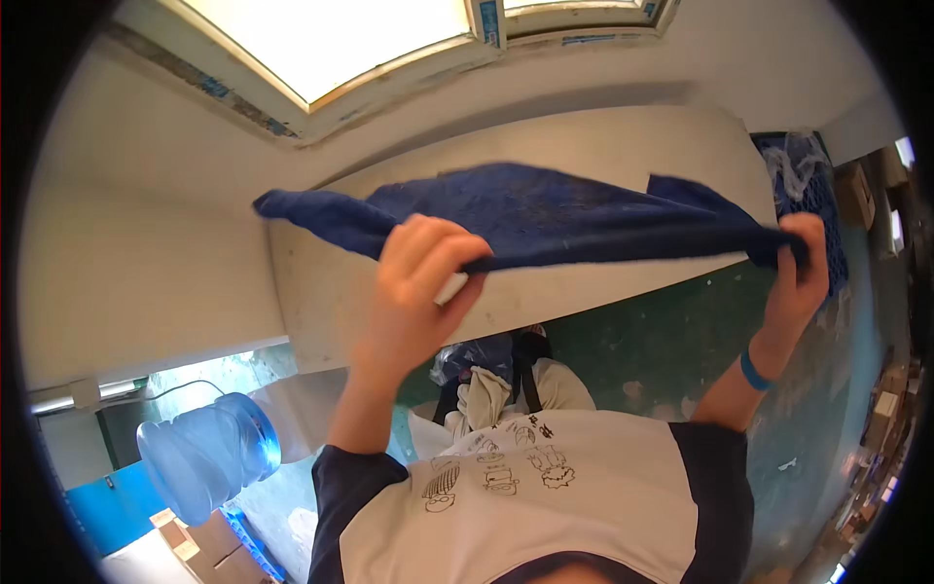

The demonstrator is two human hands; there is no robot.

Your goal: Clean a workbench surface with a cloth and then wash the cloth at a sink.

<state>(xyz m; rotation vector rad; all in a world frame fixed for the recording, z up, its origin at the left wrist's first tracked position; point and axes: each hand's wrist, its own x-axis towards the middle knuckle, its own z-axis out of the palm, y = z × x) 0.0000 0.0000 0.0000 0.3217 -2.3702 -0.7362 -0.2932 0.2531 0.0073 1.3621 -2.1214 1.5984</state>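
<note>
left hand (pixel 425 268) and right hand (pixel 804 268), well apart, are gripping the blue cloth (pixel 555 216) along one edge, even tension presumably preventing sag.

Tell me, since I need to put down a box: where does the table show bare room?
Bare patches of the table show behind the blue cloth, toward the window, and at front left, between the left hand and the table's left edge. The middle is crowded: the cloth, stretched across to the right hand, hides the surface.
</note>
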